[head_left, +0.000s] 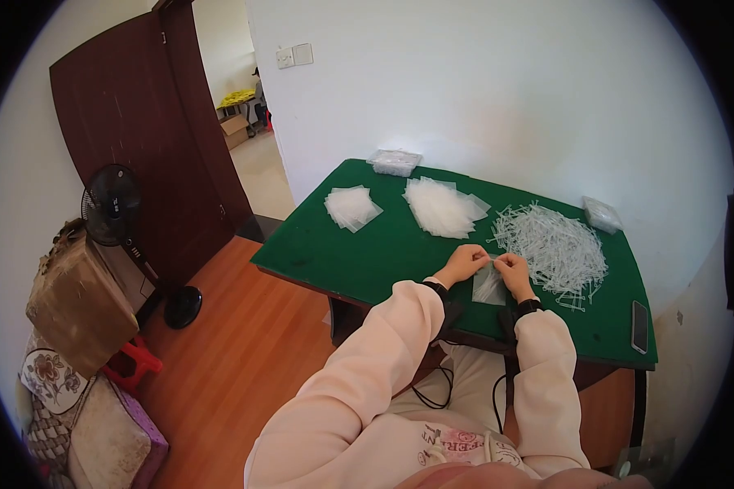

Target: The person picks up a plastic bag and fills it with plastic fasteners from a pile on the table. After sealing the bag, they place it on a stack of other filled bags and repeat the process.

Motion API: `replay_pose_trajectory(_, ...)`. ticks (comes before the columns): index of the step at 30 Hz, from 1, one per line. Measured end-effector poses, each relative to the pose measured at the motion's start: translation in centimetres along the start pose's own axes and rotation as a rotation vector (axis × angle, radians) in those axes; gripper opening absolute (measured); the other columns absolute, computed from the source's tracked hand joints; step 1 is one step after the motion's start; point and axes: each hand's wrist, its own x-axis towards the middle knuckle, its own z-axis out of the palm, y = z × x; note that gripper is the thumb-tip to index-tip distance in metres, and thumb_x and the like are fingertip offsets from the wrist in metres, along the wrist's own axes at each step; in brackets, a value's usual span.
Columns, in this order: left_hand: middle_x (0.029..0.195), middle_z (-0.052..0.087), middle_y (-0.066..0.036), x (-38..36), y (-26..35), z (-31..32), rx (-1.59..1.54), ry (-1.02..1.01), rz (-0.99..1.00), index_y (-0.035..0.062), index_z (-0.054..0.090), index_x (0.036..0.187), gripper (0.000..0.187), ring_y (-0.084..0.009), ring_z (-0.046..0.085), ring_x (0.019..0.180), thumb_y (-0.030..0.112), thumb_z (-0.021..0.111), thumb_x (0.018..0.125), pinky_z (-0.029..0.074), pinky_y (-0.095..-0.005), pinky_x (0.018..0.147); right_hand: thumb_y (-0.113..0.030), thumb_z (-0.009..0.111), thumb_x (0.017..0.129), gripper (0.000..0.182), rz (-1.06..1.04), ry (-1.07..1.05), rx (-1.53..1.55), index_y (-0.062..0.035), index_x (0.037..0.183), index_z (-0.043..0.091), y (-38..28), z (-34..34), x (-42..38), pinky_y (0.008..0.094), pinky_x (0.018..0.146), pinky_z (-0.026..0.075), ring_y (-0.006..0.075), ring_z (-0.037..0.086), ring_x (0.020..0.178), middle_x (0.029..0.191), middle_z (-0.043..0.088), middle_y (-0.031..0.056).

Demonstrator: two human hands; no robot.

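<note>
Pinching the top edge of a small clear bag (pixel 488 285), the left hand (pixel 462 262) and right hand (pixel 514 269) are both closed on it, just above the green bench (pixel 359 253). A heap of white plastic ties (pixel 553 244) sits right beside the right hand (a phone (pixel 639 326) lies further right). Two stacks of clear bags (pixel 442 208) lie further back.

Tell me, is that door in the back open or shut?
Open. The dark door is swung inward, and through the doorway another room's floor and a cardboard box show.
</note>
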Motion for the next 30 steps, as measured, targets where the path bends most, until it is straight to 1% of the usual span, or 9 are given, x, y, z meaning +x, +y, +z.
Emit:
replay_pose_trajectory(3,0.063,0.058,-0.007,0.6,0.2,-0.4,-0.014,0.028,-0.006,0.0003,0.059,0.073,0.018,-0.014,0.054,0.056,0.018,0.061,0.076,0.043,-0.0271,0.053,-0.008,0.062,0.073,0.007,0.018,0.076,0.061,-0.0024,0.071,0.06,0.0,-0.1,0.1,0.0205,0.048,0.031,0.0046,0.042,0.053,0.058,0.049,-0.0045)
replay_pose_trajectory(9,0.059,0.057,-0.006,-0.1,0.1,-0.1,-0.046,0.043,-0.036,0.0006,0.06,0.073,0.019,-0.0142,0.053,0.053,0.019,0.061,0.076,0.042,-0.0278,0.051,-0.009,0.062,0.071,0.009,0.085,0.048,0.078,-0.0009,0.068,0.06,0.3,-0.5,-0.5,0.0199,0.051,0.034,0.0049,0.045,0.056,0.061,0.054,-0.0022)
replay_pose_trajectory(14,0.06,0.058,-0.007,0.3,-0.7,0.1,0.01,0.003,-0.002,0.0013,0.061,0.071,0.019,-0.0151,0.054,0.053,0.02,0.061,0.075,0.043,-0.0288,0.051,-0.011,0.064,0.071,0.01,0.0,0.004,0.044,-0.0015,0.068,0.061,-0.7,0.0,-0.1,0.0206,0.051,0.034,0.005,0.045,0.055,0.061,0.054,-0.002)
replay_pose_trajectory(17,0.061,0.058,-0.008,-0.3,0.7,-0.1,0.221,-0.103,0.077,0.0023,0.061,0.07,0.018,-0.0162,0.054,0.054,0.02,0.061,0.075,0.043,-0.0298,0.051,-0.012,0.065,0.071,0.011,-0.032,-0.035,0.017,-0.0015,0.069,0.062,-0.7,-0.3,-0.2,0.0211,0.051,0.035,0.0056,0.045,0.055,0.061,0.054,-0.0015)
replay_pose_trajectory(20,0.062,0.058,-0.008,-0.3,0.7,-0.5,0.177,-0.097,0.048,0.0031,0.062,0.071,0.018,-0.0166,0.054,0.054,0.02,0.061,0.075,0.043,-0.0299,0.052,-0.014,0.066,0.071,0.013,-0.027,-0.057,-0.051,-0.0014,0.071,0.062,-0.2,-0.2,-0.1,0.0219,0.051,0.036,0.0063,0.046,0.056,0.061,0.055,-0.0008)
replay_pose_trajectory(23,0.062,0.058,-0.008,0.2,-0.3,-0.1,0.066,-0.087,0.041,0.0036,0.062,0.072,0.017,-0.0168,0.053,0.054,0.02,0.059,0.076,0.042,-0.0298,0.052,-0.016,0.066,0.072,0.016,-0.095,-0.038,-0.126,-0.0008,0.071,0.062,0.0,0.1,0.2,0.0235,0.052,0.037,0.0074,0.048,0.057,0.061,0.055,0.0004)
replay_pose_trajectory(25,0.061,0.058,-0.007,0.7,-0.8,0.2,0.129,-0.05,0.115,0.0026,0.061,0.072,0.018,-0.0148,0.052,0.054,0.02,0.059,0.077,0.042,-0.0286,0.051,-0.018,0.066,0.072,0.018,-0.11,0.012,-0.104,-0.0008,0.071,0.062,0.2,-0.5,0.3,0.0242,0.051,0.038,0.0078,0.048,0.057,0.06,0.056,0.0013)
replay_pose_trajectory(27,0.06,0.057,-0.005,0.5,-1.1,0.3,0.002,-0.046,0.055,0.0018,0.061,0.074,0.017,-0.0117,0.051,0.053,0.019,0.06,0.077,0.041,-0.0271,0.051,-0.02,0.067,0.072,0.019,-0.091,0.02,-0.062,-0.0011,0.071,0.062,0.1,-0.5,0.0,0.0251,0.051,0.039,0.0087,0.049,0.056,0.06,0.056,0.0024)
replay_pose_trajectory(30,0.059,0.056,-0.004,0.3,-0.4,0.0,-0.046,-0.028,-0.005,0.0016,0.061,0.075,0.017,-0.009,0.05,0.053,0.018,0.062,0.077,0.041,-0.0261,0.051,-0.021,0.067,0.071,0.02,-0.054,0.036,-0.084,-0.0014,0.071,0.062,-0.2,-0.2,-0.2,0.0261,0.052,0.04,0.0101,0.05,0.056,0.06,0.057,0.0036)
